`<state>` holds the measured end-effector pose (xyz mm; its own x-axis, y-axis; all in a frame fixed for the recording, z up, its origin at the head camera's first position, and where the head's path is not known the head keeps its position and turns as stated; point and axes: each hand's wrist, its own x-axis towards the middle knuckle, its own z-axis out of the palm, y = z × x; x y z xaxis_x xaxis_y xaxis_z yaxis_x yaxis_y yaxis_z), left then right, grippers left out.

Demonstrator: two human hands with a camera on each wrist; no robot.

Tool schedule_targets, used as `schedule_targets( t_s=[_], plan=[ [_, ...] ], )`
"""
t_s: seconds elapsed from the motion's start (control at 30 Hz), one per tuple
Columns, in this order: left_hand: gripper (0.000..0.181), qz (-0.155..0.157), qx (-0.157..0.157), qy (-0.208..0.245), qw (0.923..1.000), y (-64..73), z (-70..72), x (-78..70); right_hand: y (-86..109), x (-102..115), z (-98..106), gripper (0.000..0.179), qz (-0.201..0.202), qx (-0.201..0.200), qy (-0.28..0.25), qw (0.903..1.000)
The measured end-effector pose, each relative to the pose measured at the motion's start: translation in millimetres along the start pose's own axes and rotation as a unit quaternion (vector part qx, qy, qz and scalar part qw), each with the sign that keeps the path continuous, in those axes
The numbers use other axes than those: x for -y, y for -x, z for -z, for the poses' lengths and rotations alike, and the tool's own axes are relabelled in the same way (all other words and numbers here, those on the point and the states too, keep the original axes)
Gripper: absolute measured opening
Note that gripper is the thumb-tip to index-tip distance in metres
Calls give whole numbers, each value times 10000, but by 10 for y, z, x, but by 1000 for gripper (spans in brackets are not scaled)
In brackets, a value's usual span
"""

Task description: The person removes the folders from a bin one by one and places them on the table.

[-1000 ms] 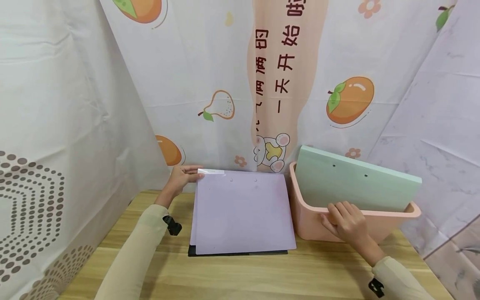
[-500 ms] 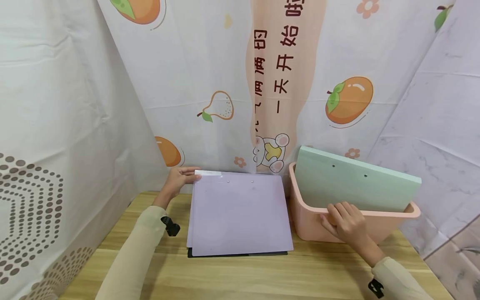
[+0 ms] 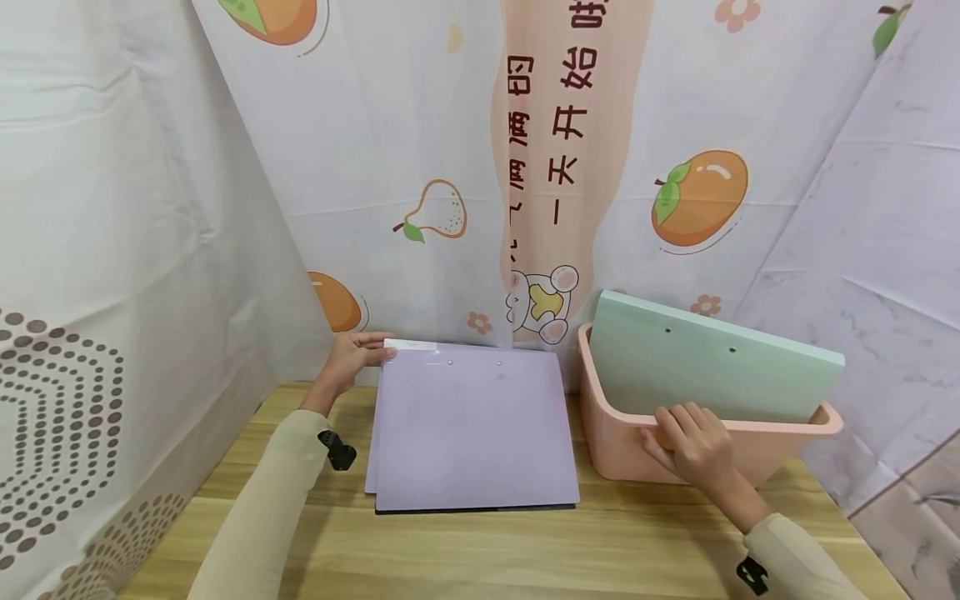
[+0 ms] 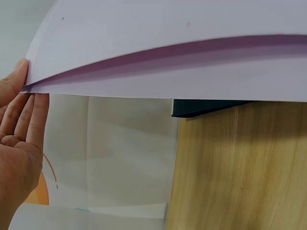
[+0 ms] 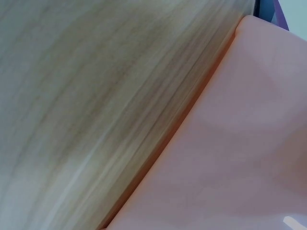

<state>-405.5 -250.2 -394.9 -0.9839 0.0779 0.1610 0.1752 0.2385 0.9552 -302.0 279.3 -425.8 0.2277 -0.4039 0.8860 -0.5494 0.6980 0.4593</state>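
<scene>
My left hand [image 3: 349,362] pinches the far left corner of a purple file folder [image 3: 472,429], thumb on top and fingers beneath, as the left wrist view shows. Its two covers stand slightly apart along the left side. Under the folder a dark, flat item [image 4: 206,106] peeks out; most of it is hidden. On the right, my right hand [image 3: 693,442] grips the front rim of a pink bin [image 3: 622,446], fingers curled over the edge. A mint green folder [image 3: 712,367] with two holes leans inside the bin, its upper part above the rim.
Both folders and the bin are on or over a wood-grain table [image 3: 480,554]. Behind it hangs a printed curtain [image 3: 360,167] with fruit pictures, and pale sheets [image 3: 142,208] close off the sides. The bin stands just right of the purple folder.
The purple folder has slid a little to the left along with my left hand, over the dark item below. My right hand and the bin have stayed in place.
</scene>
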Motion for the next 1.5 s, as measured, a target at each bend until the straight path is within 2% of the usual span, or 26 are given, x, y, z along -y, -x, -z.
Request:
schedule_targets(
  t_s=[0.13, 0.47, 0.87, 1.23, 1.5],
  plan=[
    [45, 33, -17, -133, 9999, 4, 16, -9, -3, 0, 6, 48, 0, 40, 6, 10000],
    [43, -102, -53, -446, 9989, -29, 4, 2, 11, -6, 8, 48, -17, 70, 17, 10000],
    [45, -59, -64, -536, 9985, 6, -14, -19, 40, -13, 8, 48, -20, 100, 15, 9999],
    [44, -6, -239, -404, 9989, -1, -59, 34, 15, 0, 14, 48, -24, 75, 14, 10000],
    [45, -34, -226, -247, 9994, 9, -86, 65, 8, 2, 9, 49, -43, 74, 12, 10000]
  ],
)
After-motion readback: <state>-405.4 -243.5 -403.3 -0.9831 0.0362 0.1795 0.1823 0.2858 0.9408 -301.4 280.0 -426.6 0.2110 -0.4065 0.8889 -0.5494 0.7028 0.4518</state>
